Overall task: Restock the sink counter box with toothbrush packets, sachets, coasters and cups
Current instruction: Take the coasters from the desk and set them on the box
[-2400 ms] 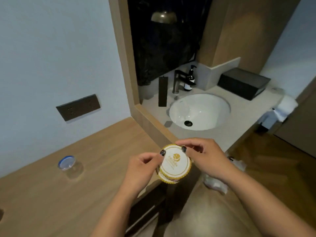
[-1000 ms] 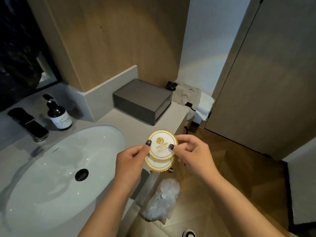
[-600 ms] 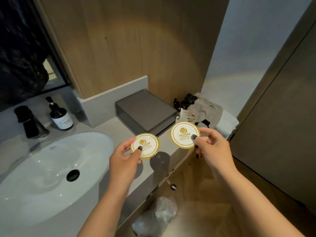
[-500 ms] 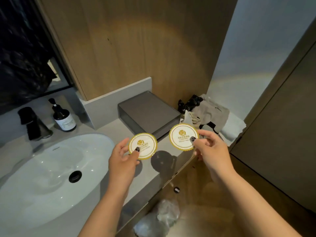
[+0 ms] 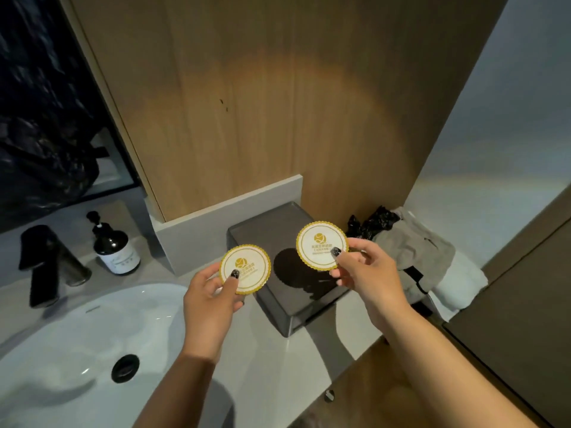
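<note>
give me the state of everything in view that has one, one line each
left hand: pinches a coaster
right hand: pinches the other coaster
left coaster: held above the counter, printed face up
right coaster: held over the box, printed face up
grey box: on the counter, top closed
soap bottle: upright by the tap
tap: no water running
sink: holds no water

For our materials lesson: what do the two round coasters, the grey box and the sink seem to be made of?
Left coaster and right coaster: probably matt card, thin, flat, with printed gold scalloped edges.
Box: likely smoky translucent plastic; smooth top showing a shadow.
Sink: likely glazed ceramic; white, glossy highlights.
</note>
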Motion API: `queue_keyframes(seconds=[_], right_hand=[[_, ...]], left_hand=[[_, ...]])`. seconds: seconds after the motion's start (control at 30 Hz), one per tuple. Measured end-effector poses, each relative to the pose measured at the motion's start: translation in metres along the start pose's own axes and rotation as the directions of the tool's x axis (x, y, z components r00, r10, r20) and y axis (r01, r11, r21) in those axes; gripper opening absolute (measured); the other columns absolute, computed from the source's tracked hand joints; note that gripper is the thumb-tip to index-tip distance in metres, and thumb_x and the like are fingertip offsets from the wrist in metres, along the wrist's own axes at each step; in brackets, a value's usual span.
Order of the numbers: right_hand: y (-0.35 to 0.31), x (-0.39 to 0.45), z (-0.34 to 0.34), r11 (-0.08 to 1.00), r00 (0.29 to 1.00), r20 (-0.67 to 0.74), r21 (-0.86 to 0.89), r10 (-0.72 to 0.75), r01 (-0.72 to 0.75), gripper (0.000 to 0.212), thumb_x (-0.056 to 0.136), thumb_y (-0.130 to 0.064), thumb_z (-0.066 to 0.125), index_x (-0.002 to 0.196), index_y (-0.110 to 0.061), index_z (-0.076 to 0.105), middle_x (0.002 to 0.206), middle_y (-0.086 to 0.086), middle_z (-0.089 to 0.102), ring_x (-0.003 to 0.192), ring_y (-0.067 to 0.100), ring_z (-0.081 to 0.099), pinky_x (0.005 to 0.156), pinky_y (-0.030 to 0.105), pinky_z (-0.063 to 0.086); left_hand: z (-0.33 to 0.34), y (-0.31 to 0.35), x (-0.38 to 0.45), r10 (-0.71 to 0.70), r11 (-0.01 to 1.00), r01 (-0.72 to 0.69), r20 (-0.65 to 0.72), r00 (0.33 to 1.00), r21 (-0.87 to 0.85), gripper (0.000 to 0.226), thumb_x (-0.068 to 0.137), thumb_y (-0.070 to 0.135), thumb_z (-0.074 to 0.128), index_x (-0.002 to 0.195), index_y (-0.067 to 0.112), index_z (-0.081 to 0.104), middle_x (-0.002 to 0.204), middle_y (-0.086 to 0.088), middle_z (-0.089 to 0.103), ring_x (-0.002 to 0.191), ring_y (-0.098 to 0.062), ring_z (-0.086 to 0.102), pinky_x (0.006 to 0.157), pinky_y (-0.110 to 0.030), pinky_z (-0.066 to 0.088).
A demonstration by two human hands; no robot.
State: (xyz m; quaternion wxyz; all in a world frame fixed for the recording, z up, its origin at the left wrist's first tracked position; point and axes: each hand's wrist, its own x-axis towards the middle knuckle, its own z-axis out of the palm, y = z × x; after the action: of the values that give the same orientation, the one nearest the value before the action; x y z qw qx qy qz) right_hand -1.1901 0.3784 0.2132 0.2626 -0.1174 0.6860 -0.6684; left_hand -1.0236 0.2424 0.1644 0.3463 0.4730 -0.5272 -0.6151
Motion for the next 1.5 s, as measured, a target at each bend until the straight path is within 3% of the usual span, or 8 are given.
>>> queue_keyframes(seconds=[0.17, 0.47, 0.63, 0.93, 1.27, 1.33, 1.4, 1.5], right_hand=[[0.011, 0.059, 0.03, 0.991, 0.986, 0.11, -0.048, 0.128, -0.124, 0.014, 0.086, -0.004, 0.065, 0.1, -0.008, 0.064, 0.068, 0.005, 0.066, 0.051, 0.011, 0.059, 0.045, 0.02, 0.047], [0.037, 0.149, 0.086, 0.946, 0.908, 0.304, -0.238, 0.289, -0.221, 0.009, 0.083, -0.004, 0.07, 0.089, -0.001, 0.064, 0.059, 0.009, 0.06, 0.035, 0.006, 0.051, 0.04, 0.018, 0.048], [0.045, 0.17, 0.103, 0.927, 0.897, 0.305, -0.298, 0.319, -0.228, 0.014, 0.082, -0.004, 0.071, 0.073, -0.006, 0.06, 0.059, 0.013, 0.062, 0.034, 0.008, 0.057, 0.038, 0.017, 0.048], [0.048, 0.172, 0.115, 0.909, 0.931, 0.216, -0.363, 0.295, -0.204, 0.013, 0.075, -0.001, 0.076, 0.077, -0.001, 0.063, 0.067, 0.017, 0.068, 0.046, 0.022, 0.066, 0.045, 0.025, 0.051], [0.046, 0.164, 0.116, 0.888, 0.977, 0.172, -0.459, 0.127, -0.034, 0.023, 0.071, -0.006, 0.075, 0.072, -0.008, 0.052, 0.061, 0.015, 0.067, 0.044, 0.021, 0.068, 0.047, 0.033, 0.059], [0.05, 0.164, 0.113, 0.866, 0.984, 0.177, -0.491, -0.009, 0.096, 0.022, 0.072, -0.013, 0.073, 0.071, -0.01, 0.051, 0.063, 0.009, 0.065, 0.053, 0.024, 0.069, 0.054, 0.036, 0.059], [0.055, 0.16, 0.108, 0.76, 0.935, 0.264, -0.549, -0.237, 0.348, 0.015, 0.074, -0.015, 0.071, 0.075, -0.012, 0.056, 0.076, 0.005, 0.061, 0.071, 0.022, 0.063, 0.061, 0.03, 0.05], [0.071, 0.152, 0.097, 0.454, 0.729, 0.556, -0.571, -0.398, 0.684, 0.022, 0.084, -0.021, 0.064, 0.106, -0.016, 0.065, 0.115, 0.004, 0.055, 0.109, 0.02, 0.051, 0.09, 0.035, 0.043]], left_hand=[[0.0, -0.001, 0.029, -0.006, 0.998, 0.0, -0.102, 0.995, -0.058, 0.03, 0.089, 0.006, 0.064, 0.119, 0.01, 0.056, 0.113, -0.019, 0.065, 0.079, -0.024, 0.065, 0.043, -0.014, 0.048], [0.016, -0.008, 0.032, -0.033, 0.996, 0.001, -0.351, 0.936, -0.093, 0.025, 0.09, 0.016, 0.065, 0.114, 0.019, 0.058, 0.095, -0.01, 0.072, 0.074, -0.015, 0.07, 0.063, -0.027, 0.053], [0.025, -0.012, 0.024, -0.062, 0.994, 0.019, -0.417, 0.907, -0.107, 0.026, 0.09, 0.017, 0.065, 0.114, 0.023, 0.056, 0.095, -0.003, 0.071, 0.083, -0.015, 0.069, 0.061, -0.023, 0.05], [0.021, -0.015, 0.018, -0.074, 0.996, 0.045, -0.427, 0.901, -0.077, 0.028, 0.088, 0.02, 0.066, 0.113, 0.025, 0.055, 0.093, 0.003, 0.07, 0.085, -0.014, 0.068, 0.057, -0.019, 0.05], [0.015, -0.014, 0.014, -0.05, 0.998, 0.031, -0.394, 0.918, -0.055, 0.028, 0.089, 0.019, 0.066, 0.112, 0.026, 0.054, 0.091, 0.005, 0.068, 0.085, -0.013, 0.067, 0.057, -0.019, 0.05], [0.013, -0.013, 0.013, -0.055, 0.997, 0.032, -0.393, 0.918, -0.064, 0.027, 0.089, 0.019, 0.066, 0.111, 0.026, 0.053, 0.092, 0.004, 0.068, 0.084, -0.012, 0.067, 0.057, -0.019, 0.05], [0.011, -0.012, 0.012, -0.056, 0.997, 0.029, -0.394, 0.917, -0.074, 0.026, 0.089, 0.018, 0.066, 0.11, 0.026, 0.054, 0.093, 0.002, 0.068, 0.083, -0.012, 0.067, 0.059, -0.02, 0.05], [0.007, -0.011, 0.012, -0.052, 0.996, 0.019, -0.397, 0.917, -0.086, 0.024, 0.089, 0.016, 0.065, 0.108, 0.026, 0.054, 0.091, 0.003, 0.069, 0.081, -0.011, 0.067, 0.059, -0.021, 0.049]])
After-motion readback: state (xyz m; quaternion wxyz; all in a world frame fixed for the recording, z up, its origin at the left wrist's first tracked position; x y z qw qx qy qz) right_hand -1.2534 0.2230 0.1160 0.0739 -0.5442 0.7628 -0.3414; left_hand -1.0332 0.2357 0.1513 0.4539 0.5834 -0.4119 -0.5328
